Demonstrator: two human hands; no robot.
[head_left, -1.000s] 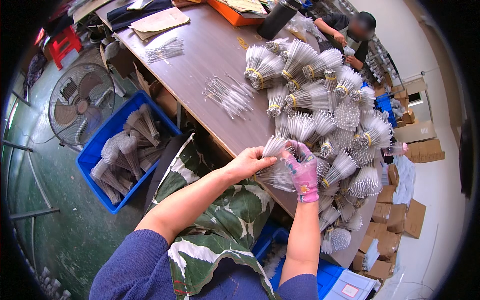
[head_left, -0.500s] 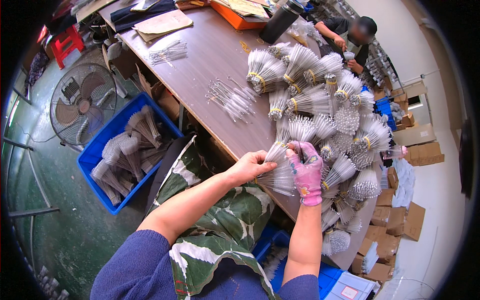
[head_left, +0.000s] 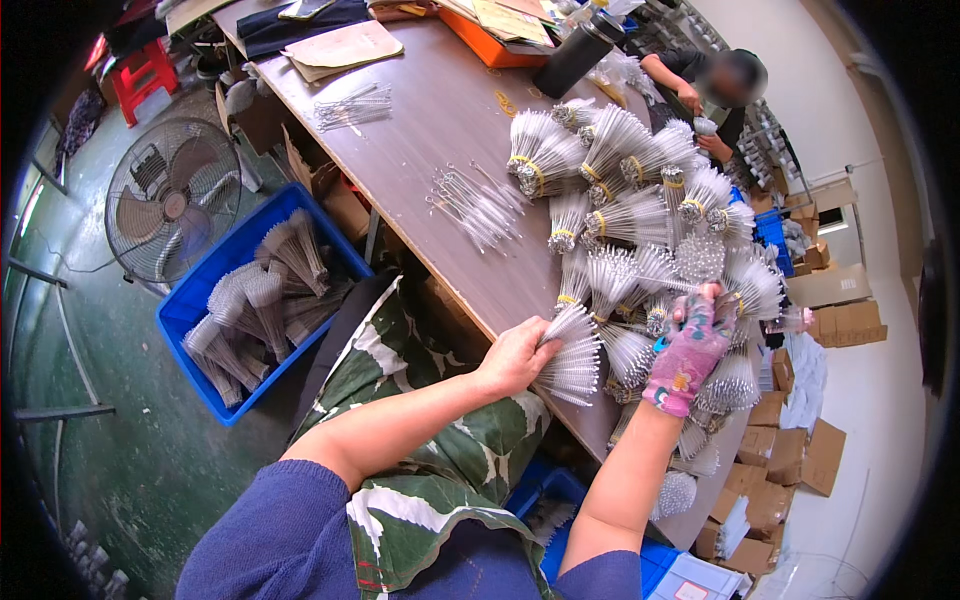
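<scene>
My bare left hand (head_left: 516,356) is closed round a fanned bundle of thin wire brushes (head_left: 572,358) with white bristles, at the table's near edge. My right hand (head_left: 692,350), in a pink flowered glove, is raised over the heap of bundles to the right. Its thumb and fingers pinch what looks like a single thin brush (head_left: 668,285), pointing left; its end is partly lost against the bundles behind. Many brush bundles (head_left: 632,215) tied with yellow bands crowd the table's right side. Loose brushes (head_left: 478,205) lie in a small pile left of them.
More loose brushes (head_left: 354,107) lie farther back on the brown table (head_left: 400,150). A black bottle (head_left: 578,55) and an orange box (head_left: 490,38) stand at the far edge. Left are a blue crate (head_left: 190,375) of bundles and a floor fan (head_left: 172,205). A co-worker (head_left: 715,95) sits far right.
My right hand has moved right and slightly up, away from the bundle in my left hand, out over the heap. My left hand still grips the bundle. The view has shifted slightly.
</scene>
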